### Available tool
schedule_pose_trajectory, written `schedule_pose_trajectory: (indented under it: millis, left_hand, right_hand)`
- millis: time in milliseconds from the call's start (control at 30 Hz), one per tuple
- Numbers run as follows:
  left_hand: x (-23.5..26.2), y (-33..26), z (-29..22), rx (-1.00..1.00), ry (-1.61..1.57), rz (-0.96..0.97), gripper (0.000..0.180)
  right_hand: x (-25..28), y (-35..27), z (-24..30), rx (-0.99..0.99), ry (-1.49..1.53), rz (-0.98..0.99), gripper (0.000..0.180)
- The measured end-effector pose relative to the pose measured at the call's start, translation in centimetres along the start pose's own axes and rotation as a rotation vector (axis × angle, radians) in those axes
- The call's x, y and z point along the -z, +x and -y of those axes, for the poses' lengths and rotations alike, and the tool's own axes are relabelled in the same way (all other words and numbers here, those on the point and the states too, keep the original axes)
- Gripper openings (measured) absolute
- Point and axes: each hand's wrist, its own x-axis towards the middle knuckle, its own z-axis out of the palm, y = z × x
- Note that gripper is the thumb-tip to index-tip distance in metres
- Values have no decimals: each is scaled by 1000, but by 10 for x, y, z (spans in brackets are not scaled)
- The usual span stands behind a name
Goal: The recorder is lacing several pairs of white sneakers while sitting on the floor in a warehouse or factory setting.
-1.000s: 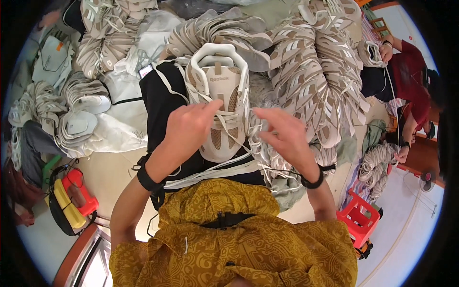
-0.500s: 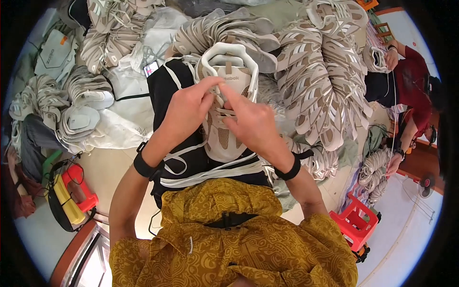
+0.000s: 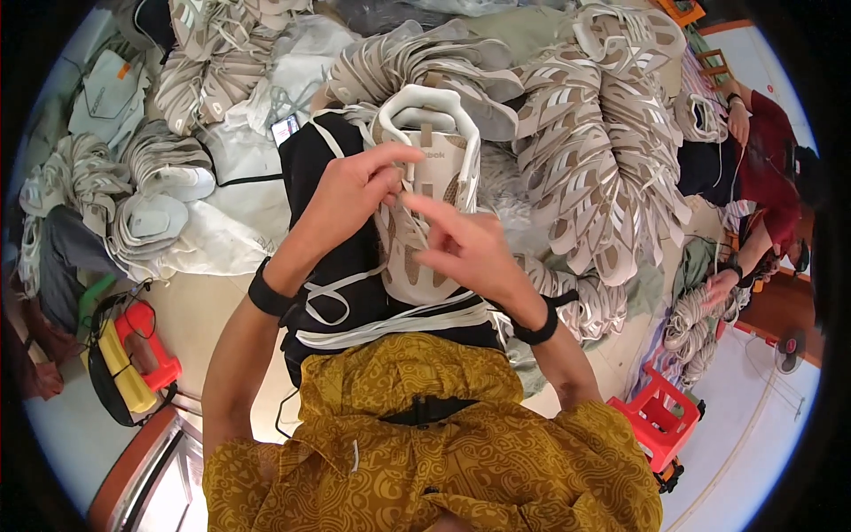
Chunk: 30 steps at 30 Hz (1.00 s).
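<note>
A beige and white sneaker upper (image 3: 443,164) lies on my black-covered lap, its padded collar pointing away from me. My left hand (image 3: 355,191) is at the left side of its lace opening, thumb bent in against the curled fingers and index finger reaching over the tongue. Whatever those fingers pinch is too small to make out. Over the lower lacing hangs my right hand (image 3: 470,250), index finger stretched toward the left hand and thumb apart. White laces cross the front of the upper, partly hidden by my fingers. Loose white shoelaces (image 3: 390,332) lie across my lap.
Rows of stacked shoe uppers (image 3: 603,142) lie ahead on the right, with more stacks (image 3: 160,164) at left. A phone (image 3: 284,129) rests beyond my lap. Red plastic stools (image 3: 660,417) stand on both sides. Another person (image 3: 767,151) handles uppers at far right.
My hands have drawn slightly apart; the right has moved down along the upper and its index finger has straightened. The person at right has shifted their hands.
</note>
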Motion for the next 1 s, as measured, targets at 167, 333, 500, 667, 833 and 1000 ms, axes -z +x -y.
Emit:
schedule_pose_trajectory:
  millis: [167,333,500,667,833,1000]
  left_hand:
    - [-18,-23,1,-529,324,6,24]
    - [-27,-29,7,-515,474,3,17]
    - [-30,-36,4,-689,675,52,9]
    - [-68,-67,-13,-699,740,-23,15]
    - [-81,-70,-11,-648,914,-58,21]
    - [-59,-78,-11,-561,518,-124,12]
  right_hand:
    - [9,-17,-25,98,360,-54,42]
    - [9,-10,-26,86,425,-33,37]
    - [8,-7,-26,-239,698,-45,43]
    - [8,12,-3,134,-105,-90,39]
    - [-9,33,-2,166,-355,132,36]
    - [-11,26,-14,337,-328,54,29]
